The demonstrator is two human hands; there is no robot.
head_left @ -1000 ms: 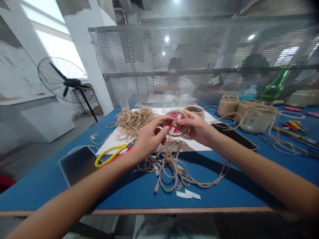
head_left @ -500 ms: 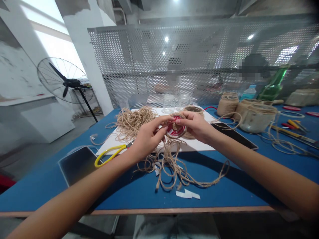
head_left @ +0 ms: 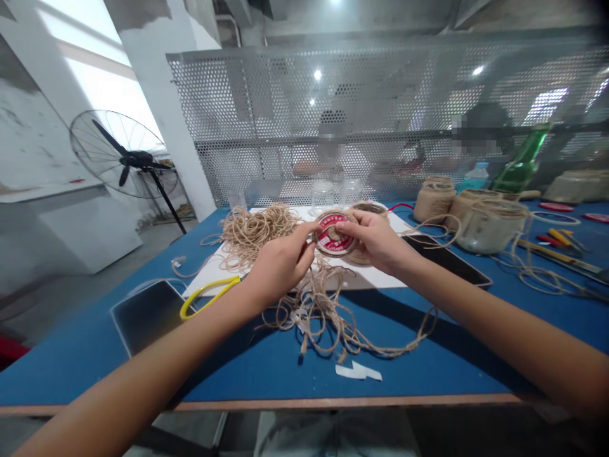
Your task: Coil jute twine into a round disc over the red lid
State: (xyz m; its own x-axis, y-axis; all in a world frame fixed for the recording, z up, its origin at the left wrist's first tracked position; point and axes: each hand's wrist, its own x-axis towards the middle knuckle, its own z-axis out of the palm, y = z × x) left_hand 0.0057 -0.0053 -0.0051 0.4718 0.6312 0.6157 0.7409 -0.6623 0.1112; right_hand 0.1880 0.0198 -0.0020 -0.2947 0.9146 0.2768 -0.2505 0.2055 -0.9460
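Observation:
Both my hands hold up a small round red-labelled lid (head_left: 333, 236) with jute twine wound on its rim, above the white board (head_left: 380, 278). My left hand (head_left: 278, 266) pinches its left edge with thumb and fingers. My right hand (head_left: 375, 240) grips its right side, a fingertip pressing twine onto the red face. Loose jute twine (head_left: 333, 317) hangs from the lid and lies tangled on the blue table (head_left: 428, 362) below my hands.
Yellow-handled scissors (head_left: 207, 293) and a dark tablet (head_left: 147, 314) lie at left, another dark tablet (head_left: 450, 257) at right. A twine heap (head_left: 254, 230), glass jars (head_left: 323, 195), twine-wrapped jars (head_left: 435, 198), a green bottle (head_left: 523, 162) and tools (head_left: 561, 244) sit further back. A fan (head_left: 126, 158) stands left; people sit behind the mesh.
The lid has turned a little between my fingers and risen slightly. My left hand has shifted right over the scissors' blades; my right fingertip has moved across the red face.

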